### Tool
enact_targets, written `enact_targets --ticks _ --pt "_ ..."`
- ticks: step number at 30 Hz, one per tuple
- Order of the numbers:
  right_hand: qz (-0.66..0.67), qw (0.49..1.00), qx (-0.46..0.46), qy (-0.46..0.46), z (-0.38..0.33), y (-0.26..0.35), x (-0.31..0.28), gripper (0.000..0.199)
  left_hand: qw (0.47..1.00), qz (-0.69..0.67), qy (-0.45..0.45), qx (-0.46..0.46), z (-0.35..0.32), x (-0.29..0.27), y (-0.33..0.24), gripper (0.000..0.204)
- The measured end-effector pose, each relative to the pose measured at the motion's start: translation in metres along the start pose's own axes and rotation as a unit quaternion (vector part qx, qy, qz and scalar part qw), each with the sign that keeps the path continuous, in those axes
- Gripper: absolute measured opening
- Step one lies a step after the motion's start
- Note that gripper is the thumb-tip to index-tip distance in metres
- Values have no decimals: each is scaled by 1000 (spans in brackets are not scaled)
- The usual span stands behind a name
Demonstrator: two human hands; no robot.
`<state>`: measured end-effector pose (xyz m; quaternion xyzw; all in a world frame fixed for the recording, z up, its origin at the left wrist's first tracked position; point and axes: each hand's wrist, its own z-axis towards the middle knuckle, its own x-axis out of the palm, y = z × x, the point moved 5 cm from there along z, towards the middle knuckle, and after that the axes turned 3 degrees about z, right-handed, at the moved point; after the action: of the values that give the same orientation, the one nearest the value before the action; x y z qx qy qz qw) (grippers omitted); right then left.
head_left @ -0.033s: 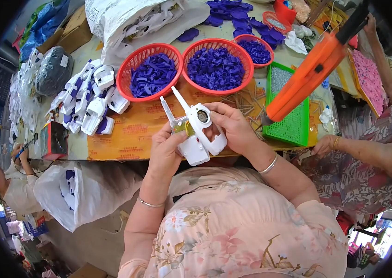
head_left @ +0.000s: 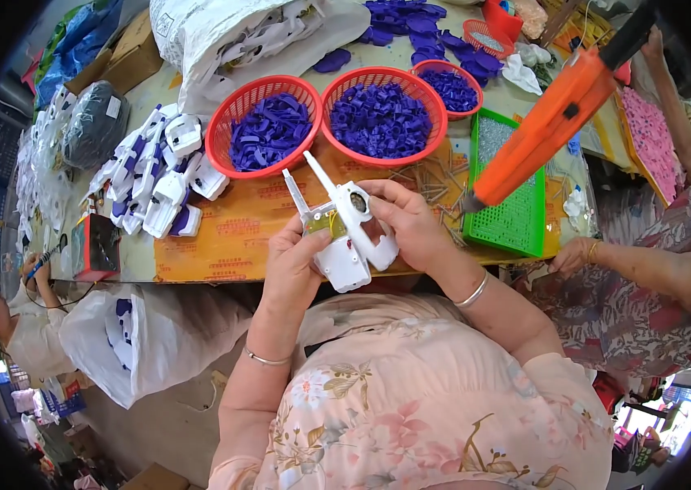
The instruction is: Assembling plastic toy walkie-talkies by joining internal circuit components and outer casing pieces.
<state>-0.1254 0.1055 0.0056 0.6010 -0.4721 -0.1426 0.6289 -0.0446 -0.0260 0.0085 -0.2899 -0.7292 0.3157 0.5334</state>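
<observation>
Left hand (head_left: 295,255), thumb and fingers closed around one white half (head_left: 343,268), sits mid-frame beside the right hand (head_left: 412,227), whose partly curled fingers pinch the other half (head_left: 380,251). Pulling these too far apart could strain the yellow wire (head_left: 332,220), if it joins them; a loosened pinch could drop either piece.

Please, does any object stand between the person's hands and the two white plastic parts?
Nothing visible does: the left hand holds the left white part directly, and the right hand holds the right white part. The orange tool is off to the right, in front of the green tray in this view, not between them.
</observation>
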Motion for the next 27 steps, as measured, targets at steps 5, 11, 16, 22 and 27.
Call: enact_targets --ticks 5,11,16,22,27 --pt "-115 990 -73 39 -8 -7 6 44 1000 12 -7 21 1 3 0 30" --pt "-374 908 -189 10 -22 13 10 65 996 64 -62 30 5 -7 3 29" --pt "-504 783 -361 45 -33 54 22 51 995 49 -79 33 13 -23 8 21" --pt "-512 764 -388 -59 44 96 -1 13 996 23 -83 12 15 -27 13 20" --pt "-558 762 -325 55 104 82 -2 17 998 10 -57 12 17 -23 14 21"
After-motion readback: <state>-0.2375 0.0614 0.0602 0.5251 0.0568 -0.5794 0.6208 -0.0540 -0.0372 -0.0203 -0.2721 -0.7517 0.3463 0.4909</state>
